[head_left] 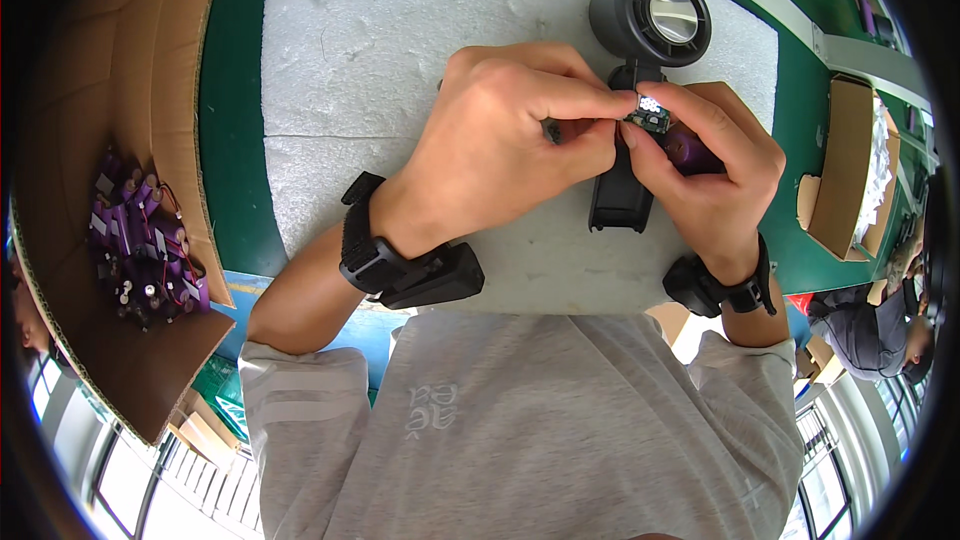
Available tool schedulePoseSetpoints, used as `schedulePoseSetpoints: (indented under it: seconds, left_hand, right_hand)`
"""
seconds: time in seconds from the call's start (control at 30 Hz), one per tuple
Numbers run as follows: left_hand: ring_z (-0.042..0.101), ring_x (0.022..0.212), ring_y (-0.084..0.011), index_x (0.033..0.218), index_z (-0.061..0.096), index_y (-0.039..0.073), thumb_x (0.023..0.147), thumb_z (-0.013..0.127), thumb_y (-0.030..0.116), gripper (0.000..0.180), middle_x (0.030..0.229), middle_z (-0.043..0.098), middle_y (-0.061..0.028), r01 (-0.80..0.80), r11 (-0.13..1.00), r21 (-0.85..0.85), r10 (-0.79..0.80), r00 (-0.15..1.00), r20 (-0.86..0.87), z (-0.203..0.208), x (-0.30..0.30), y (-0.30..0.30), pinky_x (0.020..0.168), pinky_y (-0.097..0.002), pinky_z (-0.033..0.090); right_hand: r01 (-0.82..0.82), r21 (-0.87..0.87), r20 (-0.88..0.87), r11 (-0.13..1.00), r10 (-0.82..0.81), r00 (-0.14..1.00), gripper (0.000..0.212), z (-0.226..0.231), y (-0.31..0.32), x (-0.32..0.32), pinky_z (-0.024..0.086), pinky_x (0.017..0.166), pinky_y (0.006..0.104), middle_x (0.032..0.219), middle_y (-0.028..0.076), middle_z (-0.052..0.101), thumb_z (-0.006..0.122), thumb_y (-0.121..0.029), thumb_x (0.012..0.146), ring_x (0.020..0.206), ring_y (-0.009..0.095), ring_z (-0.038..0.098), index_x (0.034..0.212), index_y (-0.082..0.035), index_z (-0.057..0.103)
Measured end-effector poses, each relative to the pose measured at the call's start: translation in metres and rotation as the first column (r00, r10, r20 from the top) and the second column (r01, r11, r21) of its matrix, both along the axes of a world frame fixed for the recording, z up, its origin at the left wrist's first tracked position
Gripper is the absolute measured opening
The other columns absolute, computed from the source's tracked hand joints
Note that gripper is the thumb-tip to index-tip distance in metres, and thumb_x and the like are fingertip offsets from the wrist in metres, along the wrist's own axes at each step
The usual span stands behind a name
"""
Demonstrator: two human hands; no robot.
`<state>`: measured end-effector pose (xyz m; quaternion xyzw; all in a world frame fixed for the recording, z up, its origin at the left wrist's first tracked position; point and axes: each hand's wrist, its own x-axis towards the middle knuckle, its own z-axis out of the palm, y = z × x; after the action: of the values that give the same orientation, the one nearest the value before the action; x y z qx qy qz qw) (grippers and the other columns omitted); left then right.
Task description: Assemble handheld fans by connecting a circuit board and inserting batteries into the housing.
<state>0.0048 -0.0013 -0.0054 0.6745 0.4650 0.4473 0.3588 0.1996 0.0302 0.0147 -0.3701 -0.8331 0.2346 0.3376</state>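
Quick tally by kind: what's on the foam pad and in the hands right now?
Handheld fan body, black, lying on the white foam pad: 1
Small circuit board, pinched between left hand and right hand: 1
Purple battery cell, in the right hand: 1
Total: 3
The purple cells in the cardboard box at left are too tangled to count.

Single head-mounted fisheye, looking steeply down, close over the white foam pad (400, 70). Own forearms enter from 6 o'clock; cardboard box (110, 140) at 9; edges bend at rim.
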Motion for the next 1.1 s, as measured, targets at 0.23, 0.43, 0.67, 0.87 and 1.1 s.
schedulePoseSetpoints:
  seconds: [0.23, 0.43, 0.67, 0.87, 1.1]
  left_hand:
    - [0.064, 0.077, -0.0164, 0.109, 0.062, 0.005, 0.072, 0.069, -0.008, 0.04, 0.092, 0.062, -0.0081, -0.012, 0.998, -0.06, 0.015, 0.998, 0.056, 0.002, 0.013, -0.005, 0.065, -0.0257, 0.052]
    - [0.062, 0.076, -0.0167, 0.111, 0.057, 0.007, 0.072, 0.07, -0.007, 0.043, 0.093, 0.06, -0.0082, -0.06, 0.998, -0.011, 0.06, 0.998, -0.011, -0.004, 0.02, -0.006, 0.064, -0.0277, 0.052]
    - [0.062, 0.074, -0.0167, 0.111, 0.057, 0.007, 0.073, 0.069, -0.006, 0.042, 0.086, 0.061, -0.0077, -0.024, 0.996, -0.09, 0.026, 1.0, 0.017, -0.002, 0.019, -0.006, 0.064, -0.0274, 0.051]
    - [0.061, 0.071, -0.0159, 0.112, 0.057, 0.007, 0.073, 0.067, -0.004, 0.041, 0.082, 0.061, -0.0062, -0.018, 0.988, -0.157, 0.024, 0.999, 0.033, 0.001, 0.02, -0.004, 0.063, -0.0267, 0.05]
    - [0.059, 0.067, -0.0133, 0.109, 0.056, 0.008, 0.073, 0.064, -0.005, 0.039, 0.08, 0.061, -0.0051, -0.025, 0.973, -0.231, 0.034, 0.999, 0.035, 0.004, 0.022, -0.002, 0.061, -0.0259, 0.049]
  right_hand:
    - [0.049, -0.299, -0.099, 0.953, -0.082, 0.992, 0.019, 0.0, -0.001, 0.001, 0.039, 0.047, 0.019, 0.082, 0.004, 0.065, 0.073, 0.001, 0.079, 0.057, 0.005, 0.055, 0.098, 0.0, 0.069]
    - [0.073, -0.346, -0.102, 0.935, -0.115, 0.988, 0.015, 0.001, -0.001, 0.002, 0.04, 0.047, 0.0185, 0.083, 0.004, 0.064, 0.072, 0.001, 0.08, 0.056, 0.005, 0.055, 0.095, 0.0, 0.068]
    - [0.116, -0.425, -0.001, 0.898, -0.129, 0.992, 0.016, 0.01, 0.003, 0.005, 0.043, 0.048, 0.0201, 0.083, 0.004, 0.065, 0.076, -0.003, 0.077, 0.058, 0.006, 0.057, 0.092, -0.002, 0.07]
    - [0.026, -0.293, -0.002, 0.956, -0.028, 1.0, 0.017, 0.007, 0.007, 0.009, 0.042, 0.048, 0.021, 0.082, 0.004, 0.064, 0.077, -0.002, 0.075, 0.058, 0.008, 0.057, 0.091, -0.004, 0.072]
    - [-0.094, -0.103, 0.067, 0.99, 0.101, 0.993, 0.023, 0.003, 0.01, 0.012, 0.042, 0.052, 0.0224, 0.086, 0.007, 0.062, 0.075, 0.003, 0.073, 0.062, 0.01, 0.056, 0.095, -0.001, 0.071]
